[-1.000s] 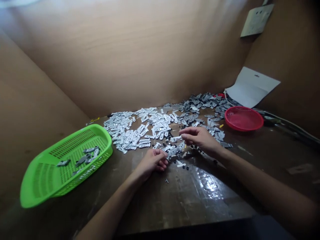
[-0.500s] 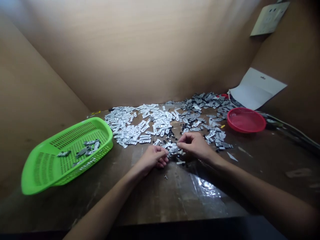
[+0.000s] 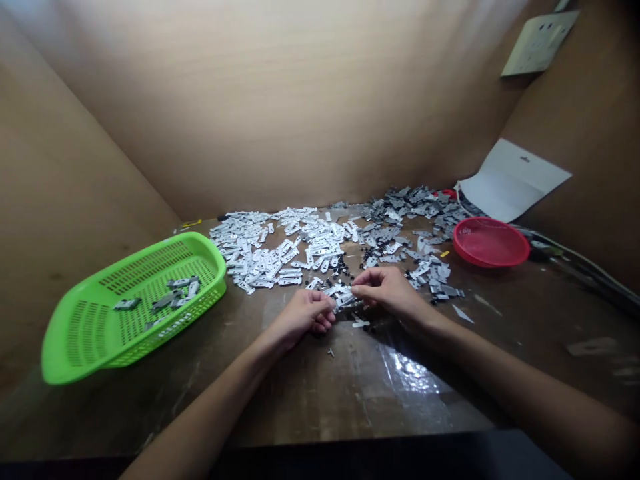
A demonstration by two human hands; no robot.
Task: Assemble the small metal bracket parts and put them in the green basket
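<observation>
My left hand (image 3: 307, 312) is closed, its thumb and forefinger pinched on the near end of a small silver metal plate (image 3: 344, 297). Loose plates lie just behind, so the outline of the held one is hard to separate. Across from it, my right hand (image 3: 383, 290) is also pinched, with its fingertips over the far end of that plate. Whatever sits between the right fingertips is too small to make out. Small black parts (image 3: 342, 268) are scattered just beyond the hands. A loose silver plate (image 3: 360, 324) and a tiny metal pin (image 3: 331, 352) lie nearer to me.
Left of my hands stands a green basket (image 3: 75, 293) with several assembled metal pieces in it. White metal plates (image 3: 260, 263) and darker grey ones (image 3: 400, 207) are heaped at the back. On the right are a red bowl (image 3: 493, 243), a bent white sheet (image 3: 510, 180) and a cable.
My right fingertips have come slightly left, closer to the left hand and the plate. The left hand keeps its grip almost in place.
</observation>
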